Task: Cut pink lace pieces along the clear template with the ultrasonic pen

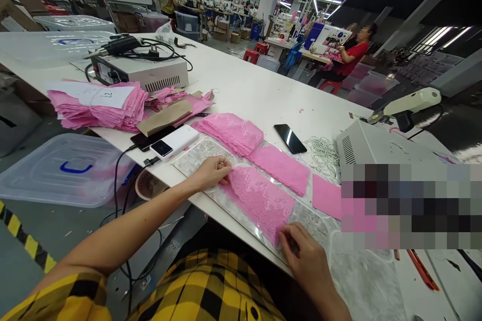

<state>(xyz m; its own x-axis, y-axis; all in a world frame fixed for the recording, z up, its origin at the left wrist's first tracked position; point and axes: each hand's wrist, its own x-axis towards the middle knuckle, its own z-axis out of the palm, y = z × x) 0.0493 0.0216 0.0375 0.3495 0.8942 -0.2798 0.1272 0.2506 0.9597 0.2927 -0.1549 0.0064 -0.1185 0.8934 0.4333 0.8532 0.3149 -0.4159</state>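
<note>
A pink lace piece (261,198) lies flat on a clear-covered grey board (312,218) at the table's near edge. My left hand (213,173) pinches its far left corner between thumb and fingertips. At its near right corner, my right hand (303,251) has thumb and fingers closed on the edge. Just beyond lie a stack of pink lace pieces (231,133), a pink fabric strip (282,168) and another pink piece (326,195), whose right part is blurred out.
A black phone (289,139) and tangled pale cords (323,155) lie beyond the fabric. Left are a white power bank (175,142), a tied pink bundle (101,105) and a grey box (139,72) with a corded tool. Red scissors handles (422,271) lie right. A person in red sits at a sewing machine.
</note>
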